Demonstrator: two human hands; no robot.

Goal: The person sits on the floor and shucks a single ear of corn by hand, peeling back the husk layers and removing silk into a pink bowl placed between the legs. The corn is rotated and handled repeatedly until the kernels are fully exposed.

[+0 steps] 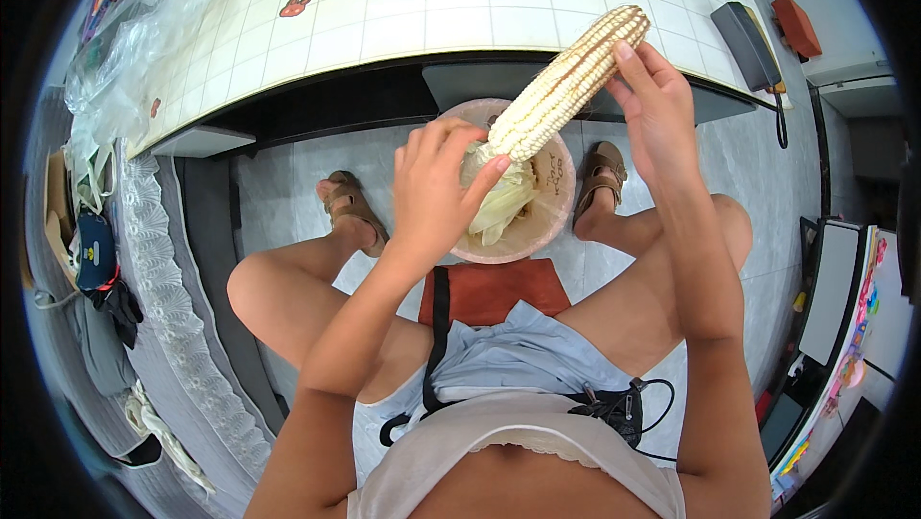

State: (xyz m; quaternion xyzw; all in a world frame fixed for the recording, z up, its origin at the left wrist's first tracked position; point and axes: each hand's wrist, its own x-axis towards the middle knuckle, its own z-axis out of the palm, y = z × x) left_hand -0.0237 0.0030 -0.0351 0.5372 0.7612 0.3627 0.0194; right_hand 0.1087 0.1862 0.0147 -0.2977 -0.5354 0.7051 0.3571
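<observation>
A husked ear of white corn is held at a slant above a waste bin, with brownish silk lying along its rows. My right hand grips its upper right end between thumb and fingers. At the lower left end, my left hand has its thumb and fingertips around the stalk end. Pale green corn husks lie in the round pinkish bin directly below. Part of the bin's opening is hidden by the corn and my left hand.
A tile-patterned tabletop spans the front. Clear plastic bags hang over its left corner, and a dark grey case with a strap lies at its right edge. A sofa with a lace-edged cover stands at left. Sandalled feet flank the bin.
</observation>
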